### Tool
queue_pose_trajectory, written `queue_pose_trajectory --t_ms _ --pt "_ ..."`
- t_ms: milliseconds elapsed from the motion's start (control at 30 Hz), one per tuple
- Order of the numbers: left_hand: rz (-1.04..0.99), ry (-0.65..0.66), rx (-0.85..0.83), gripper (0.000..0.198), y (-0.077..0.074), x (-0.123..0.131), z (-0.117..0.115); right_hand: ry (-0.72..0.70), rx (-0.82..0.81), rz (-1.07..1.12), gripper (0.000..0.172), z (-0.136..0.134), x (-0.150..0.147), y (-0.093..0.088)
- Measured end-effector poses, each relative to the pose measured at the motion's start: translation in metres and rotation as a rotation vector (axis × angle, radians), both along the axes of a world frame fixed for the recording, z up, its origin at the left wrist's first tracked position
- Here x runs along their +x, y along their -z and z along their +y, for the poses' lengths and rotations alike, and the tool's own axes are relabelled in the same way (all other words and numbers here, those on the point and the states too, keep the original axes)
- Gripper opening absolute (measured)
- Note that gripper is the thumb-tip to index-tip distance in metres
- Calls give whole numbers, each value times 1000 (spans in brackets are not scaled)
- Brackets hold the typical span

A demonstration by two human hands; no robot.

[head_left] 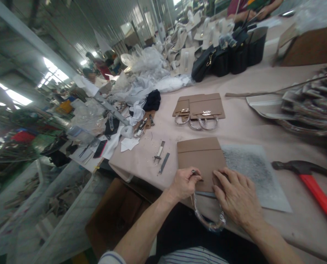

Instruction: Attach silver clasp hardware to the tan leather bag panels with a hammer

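Observation:
A brown leather bag panel (200, 156) lies flat on a grey speckled mat (251, 172) at the table's near edge. Its plastic-wrapped handle (207, 220) hangs over the edge toward me. My left hand (184, 183) is closed in a pinch on a small dark metal piece (193, 171) at the panel's lower edge. My right hand (237, 198) rests on the panel's lower right corner, fingers pressed flat and apart on the leather.
A red-handled hammer (311, 183) lies right of the mat. Small metal tools (161, 156) lie left of the panel. Finished brown panels (200, 108) sit farther back, black bags (229, 55) behind them, wrapped handles (314, 106) piled at right. A cardboard box (116, 216) stands below the table.

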State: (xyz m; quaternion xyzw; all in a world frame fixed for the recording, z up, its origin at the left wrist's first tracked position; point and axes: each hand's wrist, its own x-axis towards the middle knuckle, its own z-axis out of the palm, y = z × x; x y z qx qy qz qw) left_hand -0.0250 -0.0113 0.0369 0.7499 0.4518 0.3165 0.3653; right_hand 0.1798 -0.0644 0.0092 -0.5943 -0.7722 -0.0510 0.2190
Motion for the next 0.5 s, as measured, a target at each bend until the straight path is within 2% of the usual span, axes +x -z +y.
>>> queue_pose_trajectory --t_ms 100,233,333,433,500 --pt "29 76 116 12 8 -2 -1 0 -4 3 35 -1 0 1" --pt "-15 84 202 15 15 -1 0 -1 -16 27 36 1 -2 5" --pt "-29 91 233 15 16 2 1 -48 8 149 35 4 5 3" --pt "-29 60 238 15 18 5 2 -9 93 257 37 0 35 -6" --pt "-36 35 248 14 21 6 1 116 139 250 41 -11 71 -7"
